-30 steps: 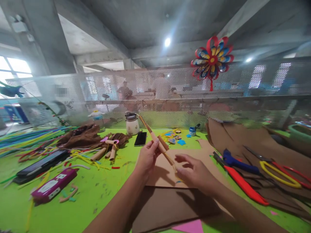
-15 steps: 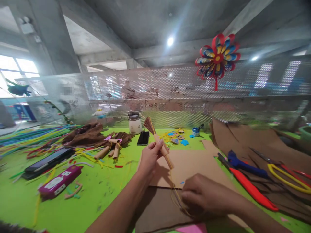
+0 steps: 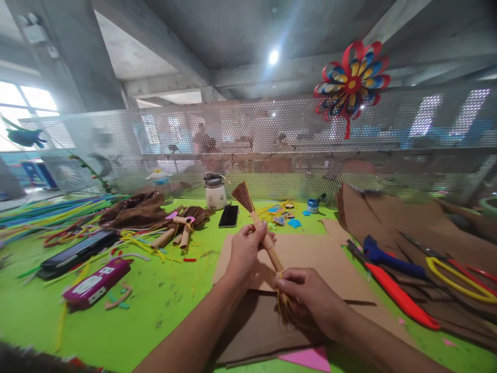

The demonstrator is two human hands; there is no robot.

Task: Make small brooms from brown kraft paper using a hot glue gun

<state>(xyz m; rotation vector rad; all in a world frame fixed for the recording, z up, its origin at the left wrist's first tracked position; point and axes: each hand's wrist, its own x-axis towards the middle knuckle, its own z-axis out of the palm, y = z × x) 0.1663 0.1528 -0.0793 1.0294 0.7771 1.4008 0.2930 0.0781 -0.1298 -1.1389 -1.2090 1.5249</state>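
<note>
My left hand (image 3: 245, 251) is closed round a rolled tan paper stick (image 3: 267, 242) that slants up to the left and ends in a brown fringed fan (image 3: 243, 196). My right hand (image 3: 306, 292) pinches thin yellowish strands (image 3: 282, 299) that hang from the stick's lower end. Both hands hover over a tan cardboard sheet (image 3: 322, 264) and a dark brown sheet (image 3: 252, 331) on the green table (image 3: 163, 305).
Left lie coloured strips (image 3: 50, 217), a dark phone (image 3: 75, 251), a magenta case (image 3: 97, 282), paper rolls (image 3: 174, 235). A white jar (image 3: 215, 194) and a black phone (image 3: 228, 216) stand behind. Right: a red-and-blue tool (image 3: 392, 274), yellow-handled scissors (image 3: 458, 272), brown sheets (image 3: 407, 223). A perforated screen (image 3: 272, 150) closes the back.
My right hand went down to the brown sheet, then rose to the stick's lower end, pinching the strands. The stick turned in my left hand so its fringed end fans out.
</note>
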